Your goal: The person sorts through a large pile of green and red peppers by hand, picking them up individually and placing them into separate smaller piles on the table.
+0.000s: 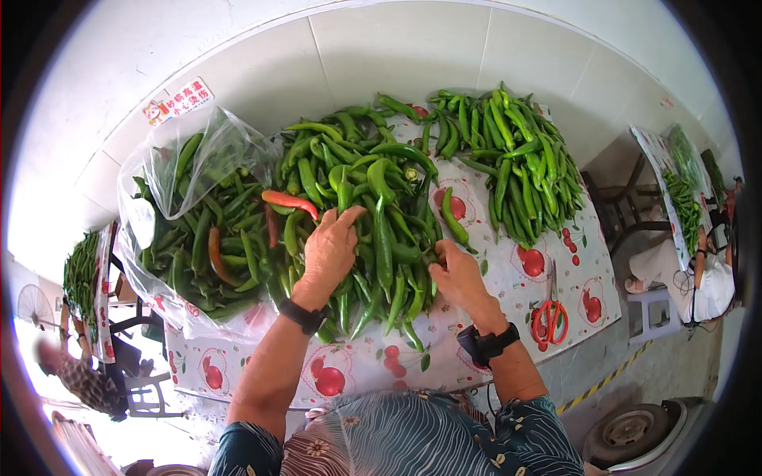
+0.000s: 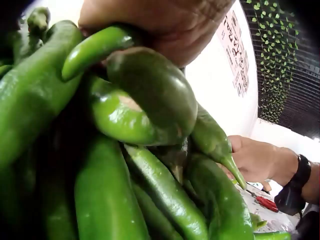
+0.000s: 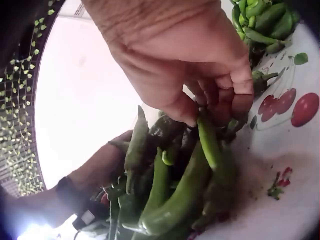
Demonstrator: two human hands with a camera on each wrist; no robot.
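A large pile of green peppers [image 1: 385, 246] lies on the table. My left hand [image 1: 329, 252] rests on the pile's left part, fingers slightly bent, beside a red pepper [image 1: 290, 201]; the left wrist view shows the palm [image 2: 165, 25] over glossy peppers [image 2: 155, 95], its fingertips hidden. At the pile's right edge is my right hand [image 1: 462, 278]. In the right wrist view this hand [image 3: 185, 65] has curled fingers and pinches the upper end of a slim green pepper [image 3: 208, 140] between thumb and fingers.
Left of the pile is a clear plastic bag [image 1: 234, 135] of peppers. Another green pepper heap [image 1: 524, 159] sits at the back right. One loose pepper [image 1: 454, 218] lies between the heaps. Red-handled scissors [image 1: 550, 319] lie on the patterned tablecloth [image 1: 508, 357]. A wall stands behind.
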